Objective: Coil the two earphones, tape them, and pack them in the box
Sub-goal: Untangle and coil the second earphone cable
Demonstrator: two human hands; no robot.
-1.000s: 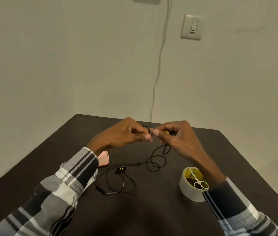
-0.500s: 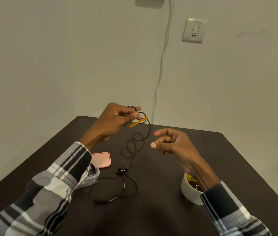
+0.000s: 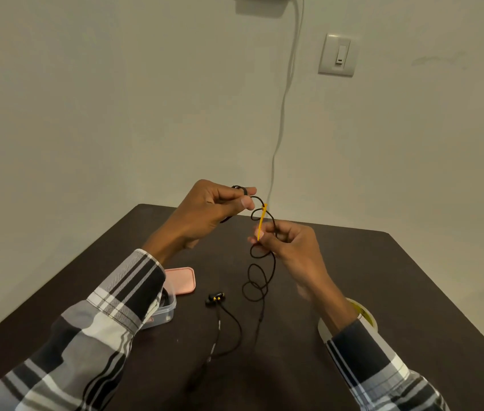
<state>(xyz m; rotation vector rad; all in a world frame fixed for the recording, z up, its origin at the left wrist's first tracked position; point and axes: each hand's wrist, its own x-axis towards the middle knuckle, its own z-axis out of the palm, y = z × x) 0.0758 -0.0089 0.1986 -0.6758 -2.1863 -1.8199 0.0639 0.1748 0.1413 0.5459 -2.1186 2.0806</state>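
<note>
Both hands (image 3: 264,229) grip earphone cable (image 3: 260,280) | tape roll (image 3: 366,317) half hidden

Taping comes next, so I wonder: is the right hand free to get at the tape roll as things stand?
Probably not yet: the right hand pinches the earphone cable, and the tape roll lies under its forearm.

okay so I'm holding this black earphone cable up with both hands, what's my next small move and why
Probably bring the right hand up to wrap its pinched loop onto the coil at the left hand. Most of the black cable hangs in loose curls, with the earbuds lying on the table.
</note>
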